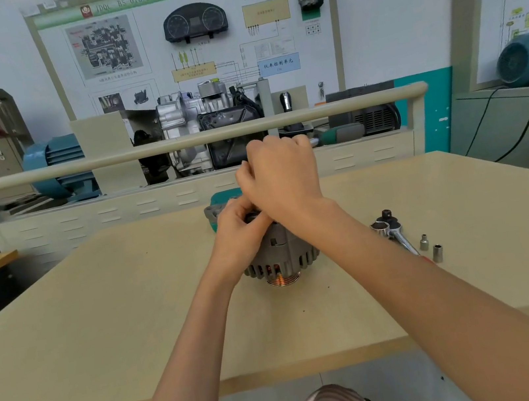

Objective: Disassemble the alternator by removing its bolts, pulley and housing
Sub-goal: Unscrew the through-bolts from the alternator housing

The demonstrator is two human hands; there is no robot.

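Alternator (279, 257) on tabletop (134, 307), pulley (283, 280) end facing person, body directly under both hands. Left hand (239, 235) curled on top of housing, likely bracing it against rotation. Right hand (282, 176) fisted just above, fingers (281, 142) curled on something at top; tool hidden, can't tell what. Ratchet (394, 231) and two loose sockets (432, 248) lie well right of fingers, parked within reach. Teal case (222, 196) just beyond fingers.
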